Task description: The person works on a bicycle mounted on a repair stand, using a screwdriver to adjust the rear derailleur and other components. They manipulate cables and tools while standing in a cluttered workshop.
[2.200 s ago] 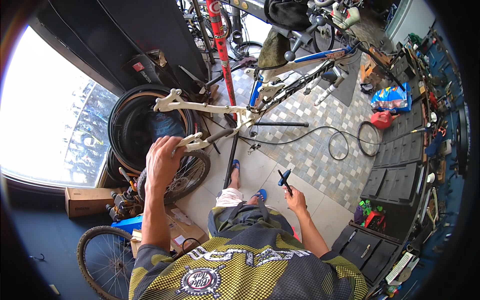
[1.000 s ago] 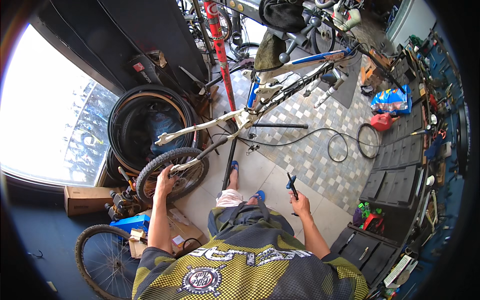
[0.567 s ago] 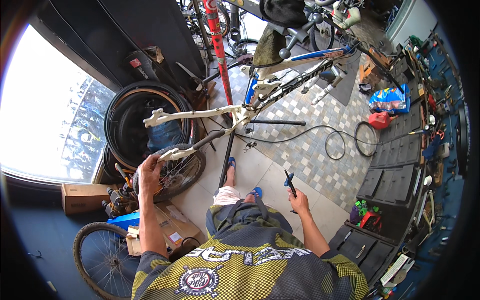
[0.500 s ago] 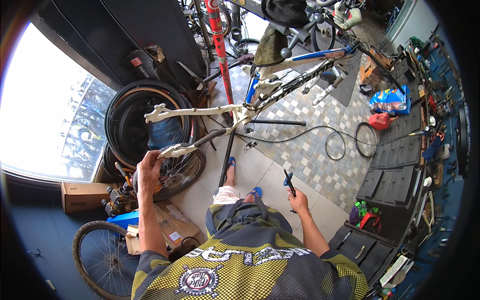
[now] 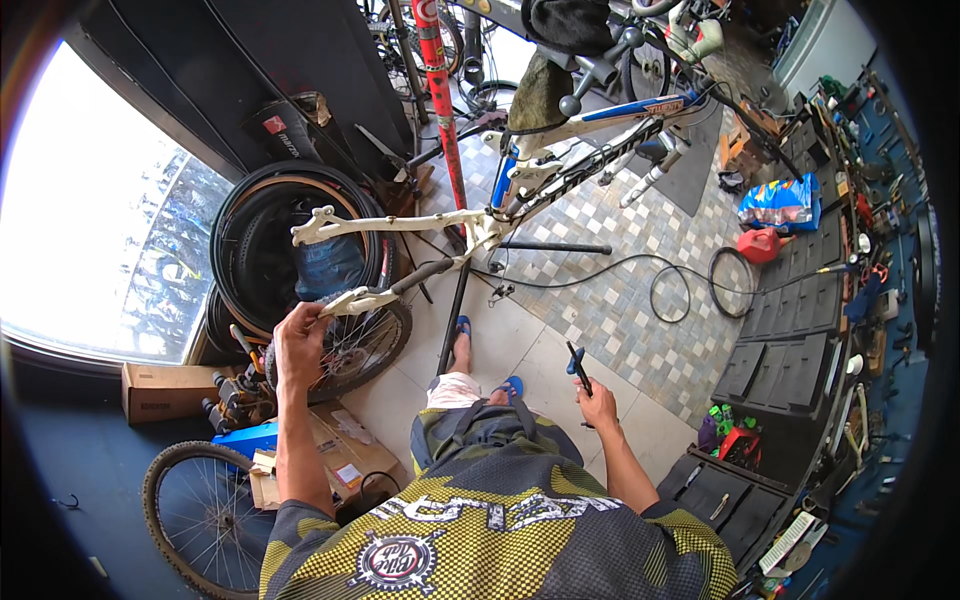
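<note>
A white and blue bicycle frame point(image 5: 430, 224) hangs in a repair stand, with no rear wheel between its stays. The fingers of my left hand point(image 5: 298, 345) are closed on the rear dropout point(image 5: 350, 302), at the tip of the nearer stay. Low and to the right, clear of the frame, my right hand point(image 5: 598, 405) is wrapped round a slim dark tool with a blue part point(image 5: 577, 365). That tool's exact kind is too small to make out. The repair stand clamp point(image 5: 600, 75) shows near the top, beside a dark cloth cover.
Stacked tires point(image 5: 225, 235) and a spoked wheel point(image 5: 375, 350) are at the left, near cardboard boxes point(image 5: 165, 393). The stand's black leg point(image 5: 555, 246) and an air hose point(image 5: 620, 262) cross the tiled floor. Dark drawers point(image 5: 780, 370) and a tool-filled bench line the right.
The frame's front fork has shifted very slightly left. Both hands keep their places and their grips.
</note>
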